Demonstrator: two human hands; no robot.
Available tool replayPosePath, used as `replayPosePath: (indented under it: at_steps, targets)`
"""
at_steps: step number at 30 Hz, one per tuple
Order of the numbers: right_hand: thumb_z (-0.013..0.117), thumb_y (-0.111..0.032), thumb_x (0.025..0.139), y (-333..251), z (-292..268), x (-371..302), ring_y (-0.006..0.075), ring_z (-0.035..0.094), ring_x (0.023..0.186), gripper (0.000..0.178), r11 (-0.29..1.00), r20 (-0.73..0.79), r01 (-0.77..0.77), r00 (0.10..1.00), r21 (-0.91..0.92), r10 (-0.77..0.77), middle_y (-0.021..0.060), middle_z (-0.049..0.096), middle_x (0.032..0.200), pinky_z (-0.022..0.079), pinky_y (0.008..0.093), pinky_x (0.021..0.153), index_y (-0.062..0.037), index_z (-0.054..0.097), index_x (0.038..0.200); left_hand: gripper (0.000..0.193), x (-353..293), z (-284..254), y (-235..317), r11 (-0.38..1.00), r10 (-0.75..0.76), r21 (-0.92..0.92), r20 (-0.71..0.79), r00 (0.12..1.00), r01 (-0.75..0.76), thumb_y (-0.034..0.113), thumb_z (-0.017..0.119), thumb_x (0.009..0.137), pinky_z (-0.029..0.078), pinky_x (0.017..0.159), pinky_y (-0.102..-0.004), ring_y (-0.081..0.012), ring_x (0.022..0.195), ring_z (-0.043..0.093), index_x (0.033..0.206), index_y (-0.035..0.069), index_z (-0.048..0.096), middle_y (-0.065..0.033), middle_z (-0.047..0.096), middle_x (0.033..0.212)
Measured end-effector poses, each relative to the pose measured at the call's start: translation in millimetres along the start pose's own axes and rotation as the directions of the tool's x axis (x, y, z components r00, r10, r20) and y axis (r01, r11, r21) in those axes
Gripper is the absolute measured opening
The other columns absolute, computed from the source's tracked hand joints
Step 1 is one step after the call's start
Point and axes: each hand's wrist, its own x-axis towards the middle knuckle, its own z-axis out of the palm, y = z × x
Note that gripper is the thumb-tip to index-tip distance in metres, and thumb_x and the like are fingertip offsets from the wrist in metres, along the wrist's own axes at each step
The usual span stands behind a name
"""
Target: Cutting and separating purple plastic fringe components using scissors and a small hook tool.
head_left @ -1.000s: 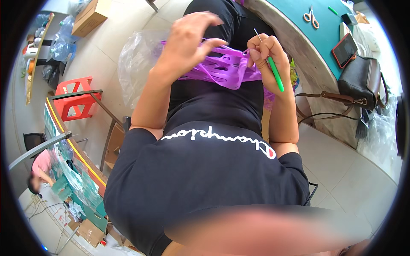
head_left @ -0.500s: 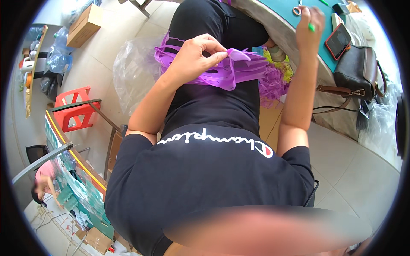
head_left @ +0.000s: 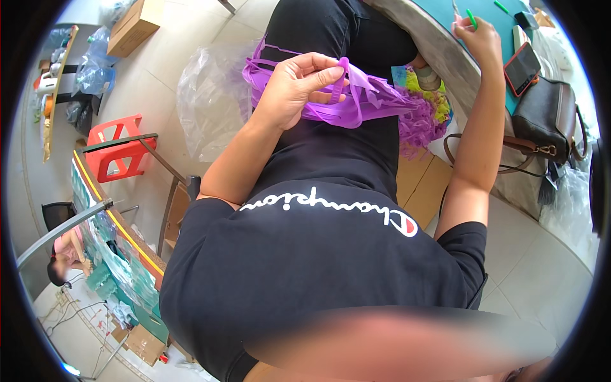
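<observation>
Across my lap lies a bundle of purple plastic strips (head_left: 358, 102), cut into loops and thin bands. My left hand (head_left: 294, 89) pinches one folded strip from it between thumb and fingers and lifts it a little. Over the table at the upper right, my right hand (head_left: 482, 42) is closed on a slim green stick-like thing (head_left: 471, 19), whose kind I cannot make out. Its fingertips meet the pinkish handle of a pair of scissors (head_left: 456, 28); whether they grip it is unclear.
On the green-topped table (head_left: 439, 11) lie another green stick (head_left: 501, 7) and a phone (head_left: 522, 69). A dark handbag (head_left: 544, 118) sits at its edge. Purple and yellow scraps (head_left: 423, 121) heap below. Left are a clear plastic bag (head_left: 213, 102) and red stool (head_left: 118, 149); another person (head_left: 67, 251) works beyond.
My left hand has turned, and the strip in it now stands upright. My right hand has moved to the scissors with the green thing still in it.
</observation>
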Motion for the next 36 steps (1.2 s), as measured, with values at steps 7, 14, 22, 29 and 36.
replayPosePath:
  at_steps: [7, 14, 22, 29, 36]
  targets:
    - [0.080, -0.023, 0.071, -114.3, 27.4, -172.8, 0.0103, 0.059, 0.062, 0.046, 0.194, 0.428, -0.382, 0.790, 0.904, -0.439, 0.0056, 0.060, 0.076, 0.047, 0.0211, 0.055, 0.0030, 0.054, 0.099, 0.015, 3.5, 2.8, -7.6, 0.988, -0.012, -0.152, -0.074, 0.997, 0.000, 0.012, 0.065, 0.088, 0.059, 0.074, -0.0324, -0.0173, 0.086, 0.066, 0.096, -0.001, 0.063, -0.0097, 0.066, 0.091]
    - [0.074, -0.026, 0.075, -126.3, 55.0, -206.3, 0.0107, 0.059, 0.061, 0.042, 0.105, 0.401, -0.389, 0.850, 0.915, -0.342, 0.0053, 0.060, 0.076, 0.045, 0.0198, 0.058, 0.0004, 0.053, 0.100, 0.017, 5.5, 7.8, -13.7, 0.970, -0.030, -0.242, -0.044, 0.999, 0.018, 0.016, 0.063, 0.091, 0.055, 0.081, -0.0316, -0.0171, 0.086, 0.066, 0.098, 0.001, 0.063, -0.0099, 0.067, 0.093]
    - [0.071, -0.022, 0.079, -128.3, 63.0, -206.6, 0.0097, 0.058, 0.065, 0.036, 0.141, 0.382, -0.355, 0.868, 0.924, -0.316, 0.0044, 0.058, 0.079, 0.046, 0.0206, 0.061, -0.0001, 0.053, 0.101, 0.017, 3.0, 10.1, -15.7, 0.972, -0.034, -0.235, -0.065, 0.997, 0.018, 0.017, 0.062, 0.091, 0.052, 0.086, -0.0345, -0.0213, 0.090, 0.065, 0.098, 0.001, 0.062, -0.0115, 0.066, 0.097]
    - [0.072, -0.021, 0.078, -132.1, 73.5, -205.7, 0.0100, 0.057, 0.066, 0.037, 0.094, 0.338, -0.325, 0.895, 0.941, -0.289, 0.0046, 0.057, 0.078, 0.047, 0.0207, 0.061, 0.0005, 0.053, 0.101, 0.018, 1.6, 11.3, -18.0, 0.965, -0.040, -0.262, -0.050, 0.998, 0.026, 0.016, 0.062, 0.091, 0.052, 0.088, -0.0345, -0.0222, 0.093, 0.065, 0.100, 0.000, 0.061, -0.0125, 0.066, 0.100]
    - [0.075, -0.023, 0.075, -118.8, 74.0, -201.9, 0.0113, 0.058, 0.067, 0.043, 0.177, 0.357, -0.312, 0.858, 0.933, -0.370, 0.0053, 0.057, 0.078, 0.047, 0.0217, 0.062, 0.0012, 0.053, 0.103, 0.021, 1.3, 6.8, -15.0, 0.956, -0.050, -0.290, -0.055, 0.997, 0.032, 0.016, 0.060, 0.093, 0.051, 0.090, -0.0347, -0.0233, 0.096, 0.064, 0.105, -0.001, 0.061, -0.0133, 0.065, 0.101]
